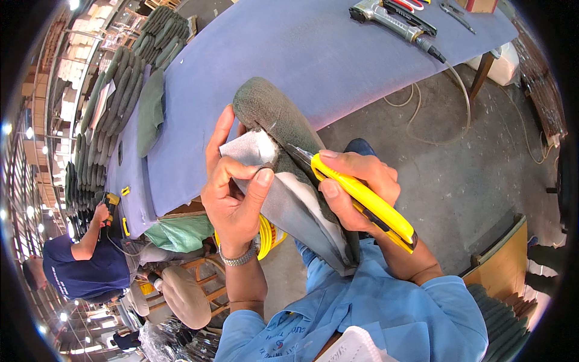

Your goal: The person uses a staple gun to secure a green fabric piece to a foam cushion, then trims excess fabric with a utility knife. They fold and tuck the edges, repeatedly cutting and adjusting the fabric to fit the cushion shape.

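Observation:
A padded cushion (pixel 271 105) in dark grey-green fabric rests against my lap, standing up past the table edge. Its underside faces me, with a loose grey cloth flap (pixel 286 205) and white padding (pixel 264 146) showing along the opening. My left hand (pixel 234 196) pinches the edge of the cloth between thumb and index finger, other fingers behind the cushion. In my right hand (pixel 365 184) is a yellow utility knife (pixel 377 205), gripped along its handle. Its blade tip points up and left at the fabric fold, close to my left fingertips; whether it touches is unclear.
A blue-covered table (pixel 241 54) lies ahead, bearing a staple gun (pixel 386 21) with an air hose (pixel 467 108). Cushions are stacked (pixel 111 96) at the left. Another person (pixel 84 265) works there with a yellow tool. A wooden board (pixel 500 259) stands at right.

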Demonstrator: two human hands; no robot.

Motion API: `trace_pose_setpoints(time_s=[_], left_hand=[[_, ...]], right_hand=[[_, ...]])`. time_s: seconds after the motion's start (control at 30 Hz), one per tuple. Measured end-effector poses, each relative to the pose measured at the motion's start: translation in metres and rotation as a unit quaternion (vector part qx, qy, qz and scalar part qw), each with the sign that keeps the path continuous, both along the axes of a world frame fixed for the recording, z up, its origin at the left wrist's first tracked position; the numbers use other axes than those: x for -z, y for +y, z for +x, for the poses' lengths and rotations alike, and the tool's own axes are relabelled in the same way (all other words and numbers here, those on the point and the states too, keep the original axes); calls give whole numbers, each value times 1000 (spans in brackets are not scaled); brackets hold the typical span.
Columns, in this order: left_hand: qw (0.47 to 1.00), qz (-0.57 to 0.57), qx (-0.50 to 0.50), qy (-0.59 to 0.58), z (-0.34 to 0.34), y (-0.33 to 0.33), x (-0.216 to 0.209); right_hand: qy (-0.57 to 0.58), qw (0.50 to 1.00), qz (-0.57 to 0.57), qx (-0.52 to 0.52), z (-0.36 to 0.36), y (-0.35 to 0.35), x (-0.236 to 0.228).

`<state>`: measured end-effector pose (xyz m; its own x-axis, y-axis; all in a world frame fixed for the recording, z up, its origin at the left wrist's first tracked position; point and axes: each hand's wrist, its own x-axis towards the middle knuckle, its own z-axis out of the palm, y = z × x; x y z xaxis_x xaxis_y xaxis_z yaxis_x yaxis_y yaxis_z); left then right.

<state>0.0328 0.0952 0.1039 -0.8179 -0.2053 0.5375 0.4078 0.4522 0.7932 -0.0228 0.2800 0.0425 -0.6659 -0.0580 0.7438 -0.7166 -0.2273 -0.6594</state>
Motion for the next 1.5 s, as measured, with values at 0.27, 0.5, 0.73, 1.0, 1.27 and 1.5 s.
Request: trace_pose_setpoints(time_s=[0.27,0.5,0.73,1.0,1.27,1.5], left_hand=[[1000,-8,-3,-11,2,-1,0],[989,-53,-97,101,7,37,-21],[977,111,159,-83,-57,51,-64],[962,265,43,44,-85,-10,-62],[973,231,13,-19,-130,-71,-37],[911,102,278,-288,-196,-6,-63]], right_hand=[[35,999,-24,-16,-1,-1,1],[142,980,63,121,-55,-2,-53],[317,928,99,170,-113,-23,-119],[160,972,161,67,-168,15,-82],[-63,826,436,352,-439,120,23],[-158,711,549,410,-496,109,41]])
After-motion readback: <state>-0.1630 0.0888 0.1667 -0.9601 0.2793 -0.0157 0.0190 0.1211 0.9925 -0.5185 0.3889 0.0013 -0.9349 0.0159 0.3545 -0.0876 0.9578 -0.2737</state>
